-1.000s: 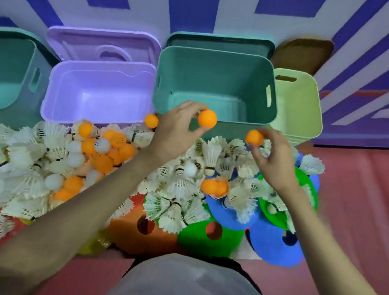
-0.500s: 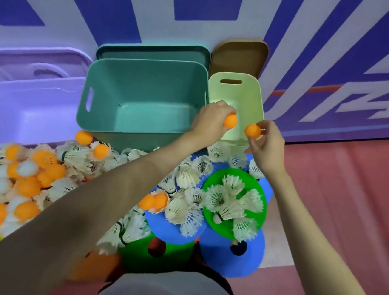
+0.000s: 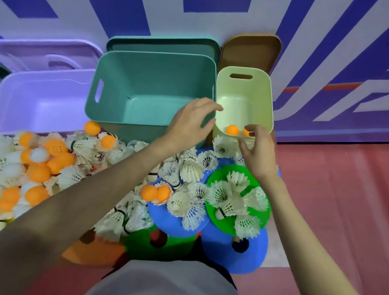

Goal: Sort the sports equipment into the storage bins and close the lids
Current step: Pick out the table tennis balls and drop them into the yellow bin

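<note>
At far left a purple bin (image 3: 40, 100) stands open on the floor, its lid (image 3: 42, 54) propped against the wall behind it. In front lies a heap of shuttlecocks (image 3: 78, 147) mixed with orange balls (image 3: 38, 173) and a few white balls (image 3: 39, 155). Next comes a teal bin (image 3: 151, 87), open, its lid (image 3: 163, 44) upright behind. The left hand (image 3: 188, 125) hovers over this bin's near right corner, fingers loosely spread and holding nothing. Below it, two orange balls sit on a blue cone (image 3: 173, 224) among shuttlecocks. A small yellow bin (image 3: 244, 97) stands just right of the teal one, a brown lid (image 3: 249, 49) behind it; two balls (image 3: 232, 129) lie on its floor near the front wall. The right hand (image 3: 258, 151) hangs at that bin's front rim, fingers relaxed and apart, holding nothing. Under its wrist a green cone (image 3: 235, 226) carries several shuttlecocks, with another blue cone (image 3: 225, 251) beneath.
</note>
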A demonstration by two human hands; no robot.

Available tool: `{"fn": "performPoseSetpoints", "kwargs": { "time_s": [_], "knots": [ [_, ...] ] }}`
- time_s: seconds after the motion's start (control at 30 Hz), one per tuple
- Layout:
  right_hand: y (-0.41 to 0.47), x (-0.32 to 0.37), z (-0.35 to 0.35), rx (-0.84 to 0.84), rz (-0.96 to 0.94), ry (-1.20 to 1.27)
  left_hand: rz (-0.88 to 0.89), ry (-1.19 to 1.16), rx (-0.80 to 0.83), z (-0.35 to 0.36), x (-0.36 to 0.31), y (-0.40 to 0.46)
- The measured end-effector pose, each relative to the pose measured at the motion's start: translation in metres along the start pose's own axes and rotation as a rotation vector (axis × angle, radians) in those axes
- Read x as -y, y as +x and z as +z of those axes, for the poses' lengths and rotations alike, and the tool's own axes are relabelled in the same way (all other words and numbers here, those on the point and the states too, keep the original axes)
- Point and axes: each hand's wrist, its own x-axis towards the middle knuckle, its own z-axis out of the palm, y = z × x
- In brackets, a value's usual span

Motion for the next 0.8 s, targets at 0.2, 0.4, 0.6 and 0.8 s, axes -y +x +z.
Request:
{"fn": "performPoseSetpoints", "kwargs": {
  "time_s": [0.2,0.4,0.6,0.8],
  "knots": [
    [-0.061,0.053,0.017,0.140,-0.185,0.051,-0.059,-0.039,0.023,-0.035,0.018,-0.089],
    [-0.108,0.087,0.046,0.308,-0.227,0.034,-0.174,0.049,0.195,-0.049,0.046,-0.175],
    [-0.120,0.099,0.066,0.396,-0.212,-0.086,-0.130,0.164,0.326,-0.042,0.052,-0.200],
    [-0.125,0.111,0.075,0.400,-0.192,-0.125,-0.055,0.239,0.275,-0.030,0.061,-0.205]
  ]
}}
